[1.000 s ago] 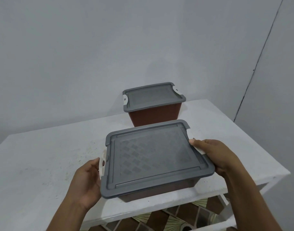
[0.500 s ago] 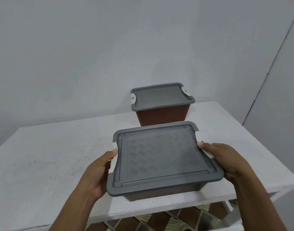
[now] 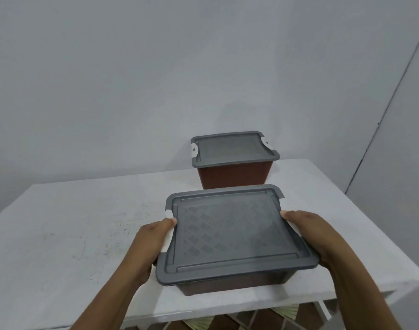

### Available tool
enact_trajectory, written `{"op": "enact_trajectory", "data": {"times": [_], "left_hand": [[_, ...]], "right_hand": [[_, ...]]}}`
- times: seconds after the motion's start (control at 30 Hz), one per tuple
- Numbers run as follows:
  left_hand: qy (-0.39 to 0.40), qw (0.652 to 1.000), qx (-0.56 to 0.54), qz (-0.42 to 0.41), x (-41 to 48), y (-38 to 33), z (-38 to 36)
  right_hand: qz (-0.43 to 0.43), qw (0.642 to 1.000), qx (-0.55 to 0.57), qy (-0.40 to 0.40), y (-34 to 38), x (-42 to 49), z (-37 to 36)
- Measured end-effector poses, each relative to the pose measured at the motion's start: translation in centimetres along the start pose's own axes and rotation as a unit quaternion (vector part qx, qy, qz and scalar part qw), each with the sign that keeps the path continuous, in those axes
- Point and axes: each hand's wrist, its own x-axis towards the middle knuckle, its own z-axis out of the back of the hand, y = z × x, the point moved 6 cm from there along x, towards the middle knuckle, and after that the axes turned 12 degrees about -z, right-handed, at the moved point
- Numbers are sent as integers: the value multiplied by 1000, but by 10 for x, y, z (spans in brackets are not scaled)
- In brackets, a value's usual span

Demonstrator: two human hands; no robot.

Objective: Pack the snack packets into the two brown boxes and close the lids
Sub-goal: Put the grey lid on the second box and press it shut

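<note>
Two brown boxes with grey lids stand on the white table (image 3: 73, 246). The near box (image 3: 227, 285) carries its grey lid (image 3: 230, 234) flat on top. My left hand (image 3: 151, 244) grips the white latch on its left side, thumb on the lid's edge. My right hand (image 3: 310, 236) grips the right side over the other white latch. The far box (image 3: 234, 176) sits behind it, its lid (image 3: 233, 148) on and both white latches showing. No snack packets are visible; the boxes' insides are hidden.
A grey wall rises behind the table, with a corner line at the right. The table's front edge runs just under the near box. Below it, patterned floor tiles (image 3: 239, 320) and a white table leg (image 3: 322, 310) show.
Both hands have slid up onto the near box's side latches, thumbs now over the lid's edges. The view has shifted so the boxes sit further right and lower.
</note>
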Motion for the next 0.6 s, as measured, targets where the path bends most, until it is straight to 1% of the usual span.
{"op": "enact_trajectory", "data": {"times": [0.13, 0.27, 0.4, 0.5, 0.6], "left_hand": [[-20, 999, -32, -5, -1, 2, 12], [-39, 997, -69, -10, 1, -1, 36], [-61, 993, -98, -17, 12, 0, 73], [-87, 991, -99, -22, 24, 6, 105], [-115, 986, -120, -23, 40, 15, 140]], "right_hand": [[12, 1000, -6, -14, 8, -2, -6], [26, 1000, -13, 0, 28, -7, -28], [23, 999, -32, 19, 45, -1, -65], [23, 999, -33, 32, 63, 5, -100], [37, 997, -30, 53, 85, 11, -141]]}}
